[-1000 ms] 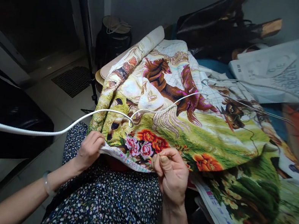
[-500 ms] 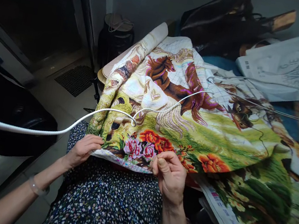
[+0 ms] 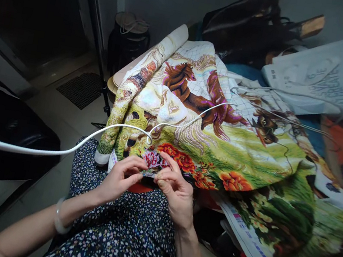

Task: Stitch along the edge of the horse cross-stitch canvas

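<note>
A large cross-stitch fabric point(image 3: 192, 105) with horses and flowers lies spread in front of me, its left side rolled up. My left hand point(image 3: 121, 177) is over the near edge, below the pink flowers, with the thumb a little apart from the curled fingers and nothing visible between them. Close to its right, my right hand point(image 3: 177, 189) pinches thumb and index together, the other fingers raised. Whatever the pinch holds is too small to make out. A white cord point(image 3: 90, 136) crosses above the fabric from the left, with a small loop above the flowers.
Behind the fabric lie a dark bag point(image 3: 240, 21) and a white printed bag point(image 3: 319, 79). A dark round container point(image 3: 129, 39) stands at the back left. Beneath the fabric's right side, a printed paper sheet point(image 3: 244, 234) sticks out. Black furniture point(image 3: 5, 130) is on the left.
My left hand has let go of the fabric's near left edge and moved right and down. My right hand has shifted left, bringing the two hands close together. The view has turned slightly.
</note>
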A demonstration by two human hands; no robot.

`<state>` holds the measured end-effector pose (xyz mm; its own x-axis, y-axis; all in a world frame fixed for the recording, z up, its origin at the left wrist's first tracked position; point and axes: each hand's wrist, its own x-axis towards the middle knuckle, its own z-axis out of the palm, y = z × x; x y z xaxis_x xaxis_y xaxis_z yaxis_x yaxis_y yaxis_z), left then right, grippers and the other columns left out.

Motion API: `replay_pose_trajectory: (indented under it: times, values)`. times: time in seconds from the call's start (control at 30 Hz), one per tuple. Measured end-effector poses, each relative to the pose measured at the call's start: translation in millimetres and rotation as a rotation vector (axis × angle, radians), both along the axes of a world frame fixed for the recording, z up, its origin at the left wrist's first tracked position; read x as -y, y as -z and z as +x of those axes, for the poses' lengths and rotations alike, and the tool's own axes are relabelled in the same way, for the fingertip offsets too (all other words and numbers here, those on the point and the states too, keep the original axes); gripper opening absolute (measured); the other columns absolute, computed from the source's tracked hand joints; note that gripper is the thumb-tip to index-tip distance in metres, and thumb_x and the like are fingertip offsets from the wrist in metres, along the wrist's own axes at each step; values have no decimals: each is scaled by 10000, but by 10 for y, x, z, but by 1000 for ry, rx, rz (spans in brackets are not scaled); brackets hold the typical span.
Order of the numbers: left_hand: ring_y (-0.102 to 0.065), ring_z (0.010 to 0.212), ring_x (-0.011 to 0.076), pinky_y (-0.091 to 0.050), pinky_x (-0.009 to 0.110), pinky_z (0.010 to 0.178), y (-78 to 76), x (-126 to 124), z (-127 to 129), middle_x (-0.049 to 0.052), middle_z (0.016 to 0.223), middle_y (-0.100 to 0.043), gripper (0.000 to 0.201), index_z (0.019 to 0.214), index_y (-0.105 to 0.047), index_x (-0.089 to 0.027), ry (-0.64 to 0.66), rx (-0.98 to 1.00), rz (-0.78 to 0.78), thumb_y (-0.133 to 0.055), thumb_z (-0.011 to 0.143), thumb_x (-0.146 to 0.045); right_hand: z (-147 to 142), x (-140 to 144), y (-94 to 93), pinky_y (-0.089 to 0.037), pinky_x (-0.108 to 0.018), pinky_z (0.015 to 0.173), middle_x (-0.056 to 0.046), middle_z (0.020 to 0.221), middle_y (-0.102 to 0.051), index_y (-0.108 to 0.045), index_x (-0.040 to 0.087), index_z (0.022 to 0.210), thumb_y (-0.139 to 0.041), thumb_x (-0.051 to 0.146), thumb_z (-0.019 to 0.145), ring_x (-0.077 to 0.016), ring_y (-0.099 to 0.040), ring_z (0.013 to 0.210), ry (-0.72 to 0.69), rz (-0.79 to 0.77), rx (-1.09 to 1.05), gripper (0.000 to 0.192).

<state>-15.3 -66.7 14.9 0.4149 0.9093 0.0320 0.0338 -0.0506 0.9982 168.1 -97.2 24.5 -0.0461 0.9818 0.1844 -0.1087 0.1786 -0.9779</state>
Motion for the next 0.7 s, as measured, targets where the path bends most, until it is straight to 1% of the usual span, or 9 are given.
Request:
replay_pose_trajectory:
  times: [0.07,0.2,0.27,0.33,0.4,0.47,0.53,0.6,0.7]
  values:
    - [-534,928,103,-451,189,777,-24,-29,117,55,1007,-528,223,1005,-645,-170,29,70,-110,-591,843,-314,-23,-27,46,-360,-358,972,-34,1325,-416,-669,243,840,-613,158,816,-162,-487,1083,37,-59,-117,105]
    - [-523,916,94,-405,188,832,-51,-75,215,38,948,-553,258,987,-667,-175,99,25,-148,-568,855,-374,-61,-49,141,-315,-352,1027,13,1423,-301,-697,250,796,-659,214,779,-154,-458,1106,1,-231,-423,56]
    - [-511,854,83,-401,179,780,-58,-75,241,37,949,-559,275,972,-668,-164,79,28,-182,-583,839,-389,-83,-57,172,-334,-360,1016,11,1427,-300,-703,250,790,-670,228,766,-167,-444,1131,-20,-294,-534,47]
    - [-475,750,69,-388,172,680,-59,-66,265,37,905,-542,292,959,-665,-146,53,51,-231,-607,813,-392,-102,-71,195,-349,-368,1007,-1,1418,-319,-709,248,787,-675,243,760,-177,-440,1141,-19,-339,-603,43]
    - [-454,706,68,-373,174,633,-56,-57,288,38,859,-527,299,934,-667,-129,44,44,-248,-613,798,-389,-115,-87,215,-319,-375,1039,-13,1397,-354,-714,244,786,-677,242,760,-168,-448,1135,-9,-365,-638,46]
    - [-492,777,94,-392,187,686,-51,-55,307,54,869,-547,306,914,-671,-114,50,39,-255,-602,800,-389,-122,-98,229,-274,-383,1074,-22,1379,-381,-717,236,779,-680,230,756,-160,-456,1133,0,-378,-656,44]
    - [-506,829,114,-397,205,750,-45,-60,321,68,883,-570,316,875,-668,-97,58,46,-276,-606,797,-397,-123,-101,240,-267,-397,1080,-30,1368,-397,-715,229,769,-681,221,754,-175,-447,1164,-1,-381,-663,38]
    - [-500,800,112,-392,214,756,-42,-68,327,64,839,-572,322,830,-653,-85,62,60,-312,-627,783,-403,-122,-99,251,-258,-399,1087,-34,1364,-404,-711,222,769,-678,214,755,-188,-432,1196,2,-367,-650,37]
    - [-485,757,104,-382,215,728,-44,-76,325,54,800,-568,311,793,-642,-83,57,72,-318,-640,777,-394,-118,-95,274,-238,-407,1095,-31,1367,-401,-706,217,778,-671,201,759,-183,-447,1180,12,-352,-611,43]
